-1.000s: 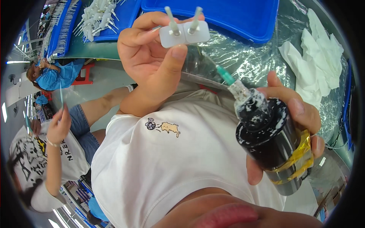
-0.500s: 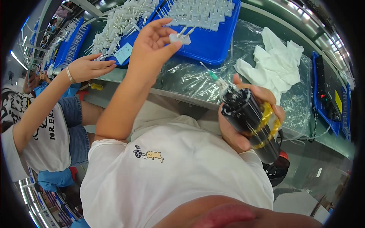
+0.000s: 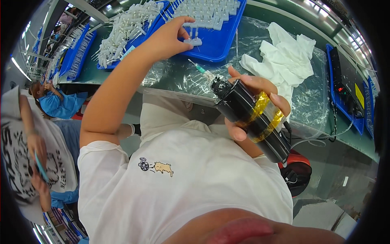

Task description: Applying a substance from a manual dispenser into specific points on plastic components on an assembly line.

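Observation:
My left hand (image 3: pixel 168 38) is over the near left part of a blue tray (image 3: pixel 221 52). Thumb and forefinger are closed on a small white plastic piece (image 3: pixel 193 42) with two upright metal pins, low over the tray; whether its base touches the tray I cannot tell. Rows of similar white pieces (image 3: pixel 207 14) stand in the tray's far part. In my right hand (image 3: pixel 264 87) is a black cylindrical dispenser (image 3: pixel 252 118), wrapped with yellow tape. Its green needle tip (image 3: pixel 200 68) points up and left, toward the tray but apart from it.
A blue tray heaped with pinned white pieces (image 3: pixel 128 30) lies left. Crumpled white cloth (image 3: pixel 280 57) rests on the film-covered table (image 3: pixel 174 77). At right, a black box (image 3: pixel 345 81) sits in a blue tray, with cables nearby. A co-worker (image 3: pixel 40 150) is on my left.
My left hand has tipped the white piece's pins upright and turned over it. The dispenser has shifted left in view. The co-worker's arm has drawn back from the table; their hands now hold something light blue.

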`<state>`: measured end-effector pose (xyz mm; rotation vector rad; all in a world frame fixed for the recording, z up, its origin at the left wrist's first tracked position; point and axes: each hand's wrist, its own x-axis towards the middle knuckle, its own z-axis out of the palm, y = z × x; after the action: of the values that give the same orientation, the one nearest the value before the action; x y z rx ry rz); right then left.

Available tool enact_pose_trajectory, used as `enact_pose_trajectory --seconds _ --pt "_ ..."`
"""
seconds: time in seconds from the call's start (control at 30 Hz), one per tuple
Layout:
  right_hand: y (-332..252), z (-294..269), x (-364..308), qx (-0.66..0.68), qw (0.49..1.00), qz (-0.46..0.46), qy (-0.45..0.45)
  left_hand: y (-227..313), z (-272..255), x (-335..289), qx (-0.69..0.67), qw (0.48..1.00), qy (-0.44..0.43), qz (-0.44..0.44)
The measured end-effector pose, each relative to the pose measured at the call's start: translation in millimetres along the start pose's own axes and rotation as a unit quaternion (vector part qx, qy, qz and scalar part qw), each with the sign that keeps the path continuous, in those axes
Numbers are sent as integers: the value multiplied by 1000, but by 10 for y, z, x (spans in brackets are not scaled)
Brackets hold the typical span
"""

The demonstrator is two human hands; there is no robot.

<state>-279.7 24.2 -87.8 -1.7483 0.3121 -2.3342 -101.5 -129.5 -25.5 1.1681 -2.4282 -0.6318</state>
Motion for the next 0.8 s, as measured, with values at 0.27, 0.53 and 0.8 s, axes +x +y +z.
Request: enact_pose_trajectory --seconds 0.27,0.53,0.8 --pt "-2 -70 -1 11 999 2 -30 -262 -265 72 102 993 -25 -49" --pt "-2 4 -4 52 999 -2 13 144 -419 21 212 969 58 -109" --pt "-55 13 18 72 996 43 1 97 -470 32 180 971 55 -146"
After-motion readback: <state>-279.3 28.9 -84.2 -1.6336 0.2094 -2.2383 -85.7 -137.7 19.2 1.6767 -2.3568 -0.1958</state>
